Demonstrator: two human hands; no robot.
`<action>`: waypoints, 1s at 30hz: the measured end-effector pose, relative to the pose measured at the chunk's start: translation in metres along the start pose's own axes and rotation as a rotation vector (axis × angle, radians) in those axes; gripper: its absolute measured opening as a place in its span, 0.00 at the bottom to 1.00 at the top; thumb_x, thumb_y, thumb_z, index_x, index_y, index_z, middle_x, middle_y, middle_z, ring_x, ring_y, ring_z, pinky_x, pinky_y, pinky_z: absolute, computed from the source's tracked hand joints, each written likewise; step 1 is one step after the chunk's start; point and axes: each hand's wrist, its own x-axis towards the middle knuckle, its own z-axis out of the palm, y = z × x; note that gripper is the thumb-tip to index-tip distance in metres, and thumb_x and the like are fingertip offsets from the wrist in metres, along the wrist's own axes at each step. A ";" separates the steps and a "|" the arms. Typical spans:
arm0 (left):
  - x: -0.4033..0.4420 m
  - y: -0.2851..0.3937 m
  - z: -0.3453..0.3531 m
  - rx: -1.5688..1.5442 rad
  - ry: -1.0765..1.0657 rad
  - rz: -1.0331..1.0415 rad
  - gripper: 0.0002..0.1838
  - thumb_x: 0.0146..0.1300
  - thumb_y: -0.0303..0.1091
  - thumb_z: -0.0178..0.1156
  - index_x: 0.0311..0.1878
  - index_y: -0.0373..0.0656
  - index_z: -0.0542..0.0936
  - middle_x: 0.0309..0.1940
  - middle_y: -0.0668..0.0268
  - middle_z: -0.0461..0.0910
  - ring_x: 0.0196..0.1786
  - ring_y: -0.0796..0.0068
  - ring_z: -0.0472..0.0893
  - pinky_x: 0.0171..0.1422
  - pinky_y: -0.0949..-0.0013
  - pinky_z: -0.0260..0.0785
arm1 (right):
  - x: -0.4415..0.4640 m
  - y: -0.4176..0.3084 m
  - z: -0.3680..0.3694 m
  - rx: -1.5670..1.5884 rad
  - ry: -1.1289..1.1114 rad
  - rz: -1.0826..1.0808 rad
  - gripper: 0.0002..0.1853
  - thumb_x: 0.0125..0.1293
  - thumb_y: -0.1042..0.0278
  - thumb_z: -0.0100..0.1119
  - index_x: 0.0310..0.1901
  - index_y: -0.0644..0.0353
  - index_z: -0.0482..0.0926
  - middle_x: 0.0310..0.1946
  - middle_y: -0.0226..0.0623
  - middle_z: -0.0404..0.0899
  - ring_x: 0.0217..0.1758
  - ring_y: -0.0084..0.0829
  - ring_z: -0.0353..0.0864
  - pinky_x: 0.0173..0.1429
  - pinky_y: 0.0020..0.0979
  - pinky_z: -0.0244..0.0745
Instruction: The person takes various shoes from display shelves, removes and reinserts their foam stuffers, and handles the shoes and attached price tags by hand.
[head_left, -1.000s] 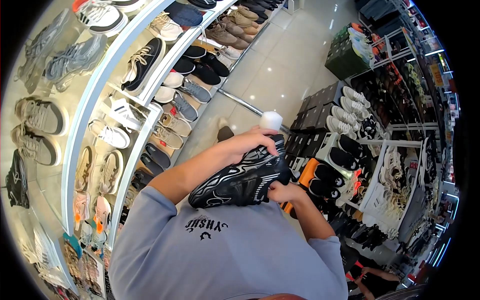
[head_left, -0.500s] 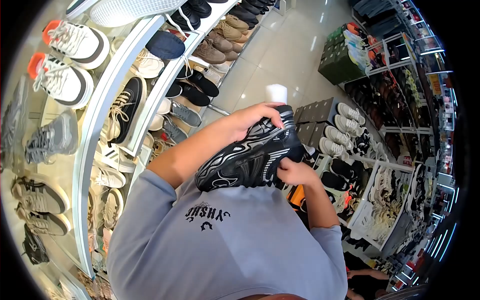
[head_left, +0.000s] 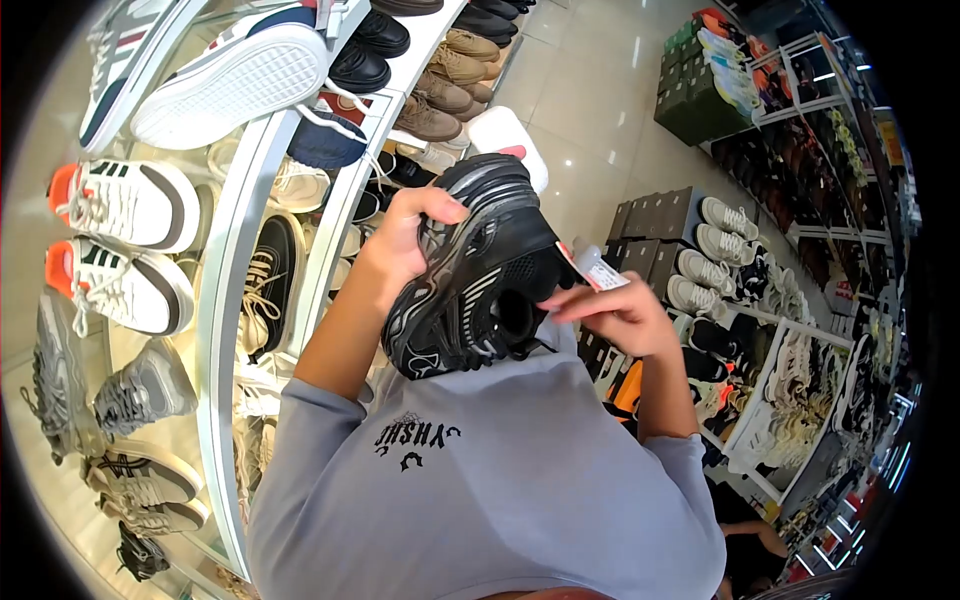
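A black chunky sneaker [head_left: 470,270] with silver stripes is held tilted in front of my chest, its dark opening facing right. My left hand [head_left: 408,235] grips it by the sole side, thumb over the edge. My right hand [head_left: 620,312] is at the collar with bent fingers, their tips against the shoe's edge. A white and orange tag [head_left: 597,272] lies against those fingers. Beyond the sneaker shows a white rounded object [head_left: 508,145] with a pinkish mark; what it is I cannot tell.
Lit shelves [head_left: 225,290] of shoes curve along my left, close to the left arm. Grey shoeboxes [head_left: 655,235] with white sneakers [head_left: 725,245] on top stand to the right. Tiled floor [head_left: 585,110] runs ahead. A person's arm [head_left: 755,535] shows at lower right.
The sneaker has turned, so its opening now shows. My left hand has shifted from its far end to the sole side. My right hand has moved right, and the tag has come into view.
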 end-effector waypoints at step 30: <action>0.350 0.047 0.034 -0.038 0.088 0.301 0.41 0.50 0.45 0.50 0.71 0.41 0.62 0.63 0.48 0.72 0.64 0.51 0.74 0.72 0.51 0.63 | 0.018 0.032 -0.322 -0.563 0.794 -0.326 0.33 0.53 0.84 0.68 0.62 0.60 0.69 0.59 0.52 0.67 0.60 0.45 0.73 0.59 0.39 0.75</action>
